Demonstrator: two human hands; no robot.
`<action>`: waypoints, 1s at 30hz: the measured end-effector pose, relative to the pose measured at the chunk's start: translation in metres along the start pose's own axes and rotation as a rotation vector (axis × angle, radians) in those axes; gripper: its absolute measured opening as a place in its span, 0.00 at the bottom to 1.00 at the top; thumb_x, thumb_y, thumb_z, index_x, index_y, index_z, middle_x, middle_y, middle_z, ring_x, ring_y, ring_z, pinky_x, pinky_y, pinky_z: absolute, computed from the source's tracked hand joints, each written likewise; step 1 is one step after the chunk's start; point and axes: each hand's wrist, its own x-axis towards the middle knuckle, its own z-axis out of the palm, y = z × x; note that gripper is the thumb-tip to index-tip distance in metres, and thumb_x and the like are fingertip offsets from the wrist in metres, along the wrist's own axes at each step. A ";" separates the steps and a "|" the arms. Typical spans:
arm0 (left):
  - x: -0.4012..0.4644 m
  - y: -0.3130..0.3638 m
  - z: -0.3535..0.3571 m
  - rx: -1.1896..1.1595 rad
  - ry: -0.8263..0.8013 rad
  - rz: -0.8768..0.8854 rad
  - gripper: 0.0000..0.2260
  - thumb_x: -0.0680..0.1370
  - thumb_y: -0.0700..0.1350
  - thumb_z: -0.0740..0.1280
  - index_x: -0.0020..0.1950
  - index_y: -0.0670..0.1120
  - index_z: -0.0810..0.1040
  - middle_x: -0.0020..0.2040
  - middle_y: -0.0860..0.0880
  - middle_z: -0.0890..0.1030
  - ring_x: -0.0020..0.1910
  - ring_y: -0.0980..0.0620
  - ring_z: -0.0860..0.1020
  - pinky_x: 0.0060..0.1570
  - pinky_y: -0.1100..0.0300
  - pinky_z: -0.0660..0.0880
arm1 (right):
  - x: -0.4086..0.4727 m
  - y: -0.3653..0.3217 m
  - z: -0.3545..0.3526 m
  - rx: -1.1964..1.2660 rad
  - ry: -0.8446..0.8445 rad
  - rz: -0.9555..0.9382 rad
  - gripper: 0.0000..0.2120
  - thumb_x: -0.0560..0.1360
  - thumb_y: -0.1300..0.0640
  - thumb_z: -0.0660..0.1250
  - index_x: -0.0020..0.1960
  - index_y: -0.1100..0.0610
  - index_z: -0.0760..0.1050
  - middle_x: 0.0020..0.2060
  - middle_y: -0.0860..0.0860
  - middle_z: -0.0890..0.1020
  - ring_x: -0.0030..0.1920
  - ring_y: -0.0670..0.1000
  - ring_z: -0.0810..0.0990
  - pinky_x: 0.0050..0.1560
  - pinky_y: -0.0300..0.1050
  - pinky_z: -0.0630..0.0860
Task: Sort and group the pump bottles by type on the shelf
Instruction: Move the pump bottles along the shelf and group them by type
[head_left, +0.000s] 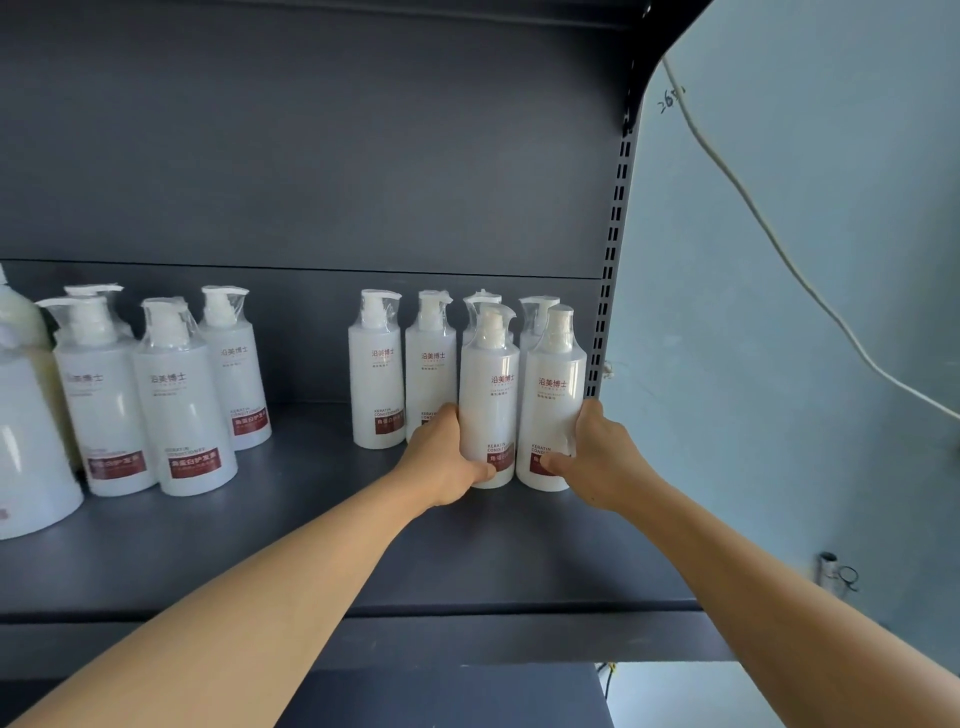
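Hands curled round two front pump bottles at right end of dark shelf (311, 545): left hand (445, 457) on one bottle (488, 400), right hand (597, 454) on neighbour (553, 400). Four more behind (376, 374); separate cluster far left (182, 400).

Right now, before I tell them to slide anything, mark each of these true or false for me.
1. Each hand grips a front bottle in the right-hand group. True: left hand, right hand.
2. Those two bottles lie on their sides. False: both stand upright.
3. The pump heads are bare. False: clear plastic covers them.
4. A gap of bare shelf separates the two groups. True.
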 end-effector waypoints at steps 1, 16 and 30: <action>-0.001 0.001 0.000 0.003 0.000 -0.003 0.28 0.71 0.43 0.74 0.67 0.45 0.65 0.65 0.47 0.74 0.62 0.47 0.73 0.58 0.58 0.71 | 0.000 0.001 0.000 -0.002 0.000 0.001 0.24 0.74 0.57 0.69 0.64 0.61 0.61 0.61 0.57 0.74 0.58 0.58 0.75 0.52 0.49 0.76; -0.053 0.000 -0.066 0.220 0.101 -0.026 0.29 0.74 0.46 0.70 0.72 0.47 0.62 0.68 0.47 0.69 0.64 0.49 0.71 0.60 0.58 0.70 | -0.056 -0.054 -0.019 -0.326 -0.010 -0.291 0.23 0.74 0.46 0.65 0.62 0.57 0.66 0.57 0.53 0.75 0.55 0.56 0.75 0.50 0.51 0.75; -0.133 -0.077 -0.184 0.343 0.367 -0.211 0.29 0.74 0.47 0.70 0.72 0.48 0.61 0.66 0.45 0.70 0.62 0.46 0.73 0.60 0.51 0.73 | -0.076 -0.175 0.059 -0.190 -0.175 -0.605 0.28 0.74 0.48 0.67 0.68 0.57 0.60 0.63 0.54 0.69 0.60 0.56 0.73 0.57 0.49 0.73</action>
